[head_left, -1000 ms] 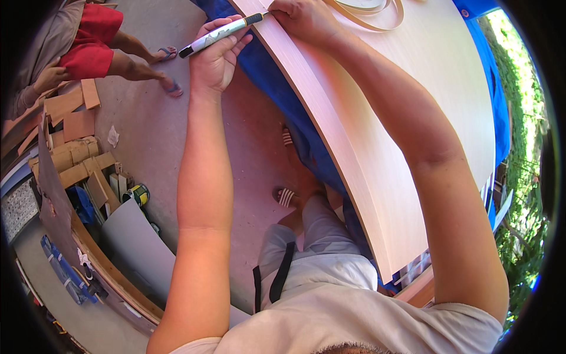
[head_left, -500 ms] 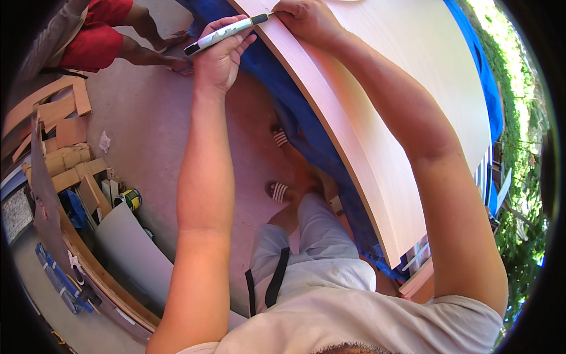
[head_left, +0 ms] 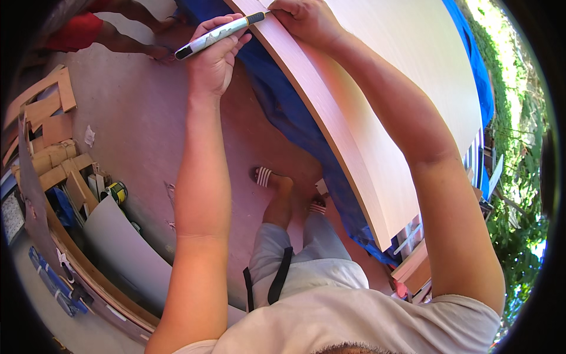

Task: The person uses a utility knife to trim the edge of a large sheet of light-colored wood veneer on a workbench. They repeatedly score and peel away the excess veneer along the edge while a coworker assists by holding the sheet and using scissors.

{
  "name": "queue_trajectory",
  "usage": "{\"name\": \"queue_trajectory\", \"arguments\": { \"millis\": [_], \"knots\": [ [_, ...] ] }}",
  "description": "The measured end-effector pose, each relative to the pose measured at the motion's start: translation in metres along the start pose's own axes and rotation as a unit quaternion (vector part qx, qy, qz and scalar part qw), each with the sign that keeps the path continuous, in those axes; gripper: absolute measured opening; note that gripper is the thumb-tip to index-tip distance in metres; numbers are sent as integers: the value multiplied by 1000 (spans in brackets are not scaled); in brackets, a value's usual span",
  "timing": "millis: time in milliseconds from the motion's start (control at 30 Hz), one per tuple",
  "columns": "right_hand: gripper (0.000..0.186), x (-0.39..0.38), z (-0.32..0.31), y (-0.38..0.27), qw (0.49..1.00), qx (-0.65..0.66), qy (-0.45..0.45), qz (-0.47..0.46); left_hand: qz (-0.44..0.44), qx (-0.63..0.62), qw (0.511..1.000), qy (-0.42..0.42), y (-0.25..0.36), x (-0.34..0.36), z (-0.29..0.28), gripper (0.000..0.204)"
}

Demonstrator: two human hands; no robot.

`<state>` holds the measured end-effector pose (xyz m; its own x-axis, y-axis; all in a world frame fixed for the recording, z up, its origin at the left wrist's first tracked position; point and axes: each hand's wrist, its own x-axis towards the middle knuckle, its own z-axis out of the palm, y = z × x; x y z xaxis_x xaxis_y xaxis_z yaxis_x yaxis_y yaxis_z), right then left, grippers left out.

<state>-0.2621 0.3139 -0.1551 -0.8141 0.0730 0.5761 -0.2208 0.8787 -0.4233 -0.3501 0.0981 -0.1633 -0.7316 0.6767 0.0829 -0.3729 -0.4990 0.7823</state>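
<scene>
My left hand (head_left: 212, 65) is closed round a silver-and-black pen-shaped tool (head_left: 215, 36), its narrow tip pointing up-right over the edge strip of a pale wooden board (head_left: 430, 82). Just past that tip, my right hand (head_left: 303, 20) is pinched at the board's upper left edge, on something too small to make out. The board's long edge band (head_left: 318, 94) runs down toward my waist, with blue sheeting (head_left: 277, 112) hanging beneath it.
Another person's legs in red shorts (head_left: 76, 35) stand at the upper left. Wood offcuts (head_left: 56, 106), a curved grey sheet (head_left: 124, 248) and a yellow-black roundish object (head_left: 116, 192) lie on the left. My feet (head_left: 265, 177) are beside the board. Greenery (head_left: 522, 177) shows at the right.
My feet have stepped and shifted. The other person's legs sit higher in the picture, and the board's visible lower end has risen. My hands keep the same grip at the edge.
</scene>
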Motion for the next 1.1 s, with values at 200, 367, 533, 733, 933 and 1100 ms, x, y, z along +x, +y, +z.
{"name": "queue_trajectory", "arguments": {
  "millis": [200,367,533,733,933,1100],
  "knots": [
    [4,-20,-9,-9,1000,7,3,-14,-3,1,1000,0,-5,-23,9,26],
    [6,-37,-17,-18,1000,10,4,-19,2,-13,1000,-7,-12,-43,17,27],
    [6,-54,-25,-26,1000,12,9,-22,-1,39,999,4,-18,-62,26,37],
    [7,-78,-35,-37,1000,13,10,-20,-10,42,999,4,-25,-87,36,37],
    [6,-108,-48,-49,999,22,11,-23,4,-1,1000,-2,-37,-117,50,27],
    [5,-130,-56,-57,1000,15,6,-24,-1,-3,1000,5,-45,-142,61,28]
  ]
}}
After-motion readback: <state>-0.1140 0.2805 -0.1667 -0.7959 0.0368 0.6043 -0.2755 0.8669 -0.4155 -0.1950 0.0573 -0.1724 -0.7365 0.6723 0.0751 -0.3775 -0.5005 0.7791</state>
